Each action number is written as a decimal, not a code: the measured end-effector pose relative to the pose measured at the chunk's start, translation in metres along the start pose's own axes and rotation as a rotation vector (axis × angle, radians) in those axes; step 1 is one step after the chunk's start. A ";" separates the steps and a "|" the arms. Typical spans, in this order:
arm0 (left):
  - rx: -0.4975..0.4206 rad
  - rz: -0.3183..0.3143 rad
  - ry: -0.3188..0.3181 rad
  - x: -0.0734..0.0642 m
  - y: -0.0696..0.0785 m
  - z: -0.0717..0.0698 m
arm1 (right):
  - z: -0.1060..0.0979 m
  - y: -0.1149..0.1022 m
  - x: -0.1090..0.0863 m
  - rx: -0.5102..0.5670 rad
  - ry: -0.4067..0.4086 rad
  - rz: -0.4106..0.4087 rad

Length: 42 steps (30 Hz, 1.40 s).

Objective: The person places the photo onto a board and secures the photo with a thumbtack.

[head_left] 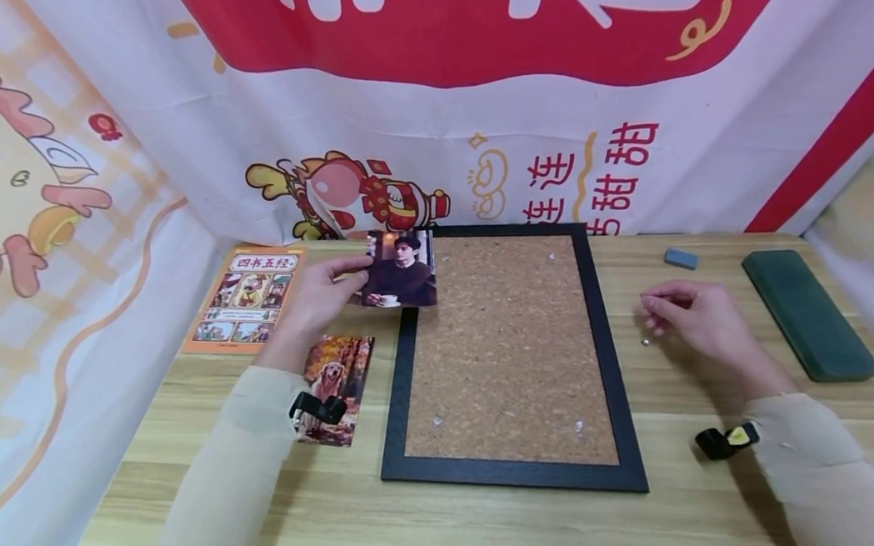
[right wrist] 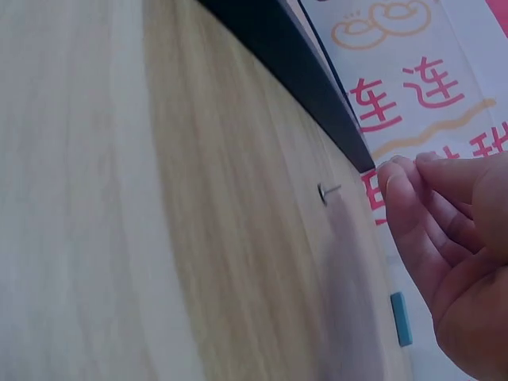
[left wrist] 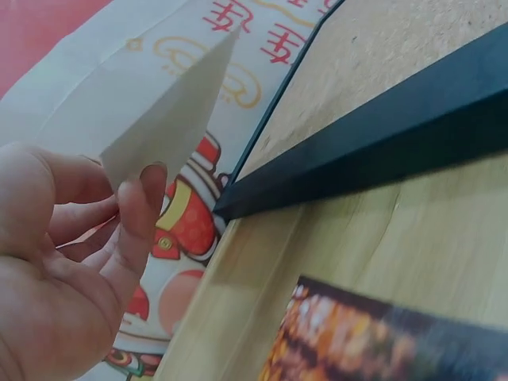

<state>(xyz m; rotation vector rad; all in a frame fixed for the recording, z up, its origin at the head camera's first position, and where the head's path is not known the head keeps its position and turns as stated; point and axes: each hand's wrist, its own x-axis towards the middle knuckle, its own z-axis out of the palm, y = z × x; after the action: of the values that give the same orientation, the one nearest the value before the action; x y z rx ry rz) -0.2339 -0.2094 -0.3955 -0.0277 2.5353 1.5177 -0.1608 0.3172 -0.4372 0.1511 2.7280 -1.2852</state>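
My left hand (head_left: 318,301) pinches a photo print (head_left: 399,271) of a seated person with a cup, between thumb and fingers. The print overlaps the upper left corner of a black-framed cork board (head_left: 505,352) in the head view; its pale back (left wrist: 171,123) faces the left wrist camera. To the right of the board, my right hand (head_left: 695,316) is raised over the table, thumb and fingertips brought together. I cannot tell whether something small is between them. Below those fingers a metal thumbtack (right wrist: 324,193) lies on the wood, its point sticking out sideways.
A photo of a dog (head_left: 339,383) lies under the left forearm, left of the board. Behind it is an orange picture book (head_left: 251,297). On the right are a small blue block (head_left: 681,258) and a long dark green case (head_left: 811,313). A printed cloth (head_left: 412,116) hangs behind the table.
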 end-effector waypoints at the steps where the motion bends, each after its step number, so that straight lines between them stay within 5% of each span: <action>1: -0.013 0.006 -0.013 0.001 0.001 0.003 | 0.001 -0.002 0.000 -0.004 -0.003 0.000; 20: -0.071 0.085 -0.187 0.020 0.019 0.059 | 0.023 -0.038 0.017 0.094 -0.085 -0.118; 30: -0.118 0.085 -0.182 0.029 0.028 0.091 | 0.039 -0.057 0.026 0.182 -0.100 -0.198; 42: -0.131 0.056 -0.213 0.035 0.033 0.111 | 0.053 -0.072 0.036 0.183 -0.120 -0.153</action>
<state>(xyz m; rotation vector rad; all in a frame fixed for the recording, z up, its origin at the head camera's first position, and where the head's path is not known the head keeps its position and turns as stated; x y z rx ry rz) -0.2552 -0.0938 -0.4239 0.1793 2.2869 1.6115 -0.2030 0.2319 -0.4214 -0.1168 2.5617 -1.5305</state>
